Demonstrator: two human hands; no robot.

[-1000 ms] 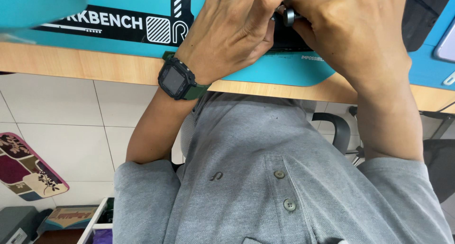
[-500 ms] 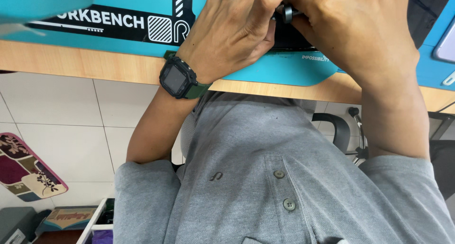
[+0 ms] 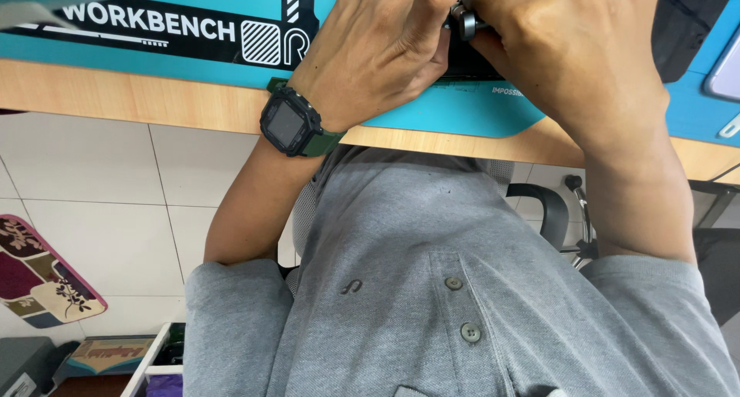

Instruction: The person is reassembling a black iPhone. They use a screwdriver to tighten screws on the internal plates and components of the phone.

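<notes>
Barely anything's shifted: my left hand (image 3: pixel 378 54) and right hand (image 3: pixel 574 46) stay curled tight around the small dark metal knobbed part (image 3: pixel 467 23) over the black pad (image 3: pixel 462 62); mid-fiddling, I reckon, steady twisting next.

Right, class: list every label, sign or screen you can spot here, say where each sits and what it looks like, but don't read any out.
Printed banner: top left on the turquoise mat, a black strip with white lettering and a striped square emblem.
Watch screen: on the wrist at the wooden desk edge, a dark squarish face in a black case on a green strap.
Small white print: on the mat beneath the hands.
</notes>
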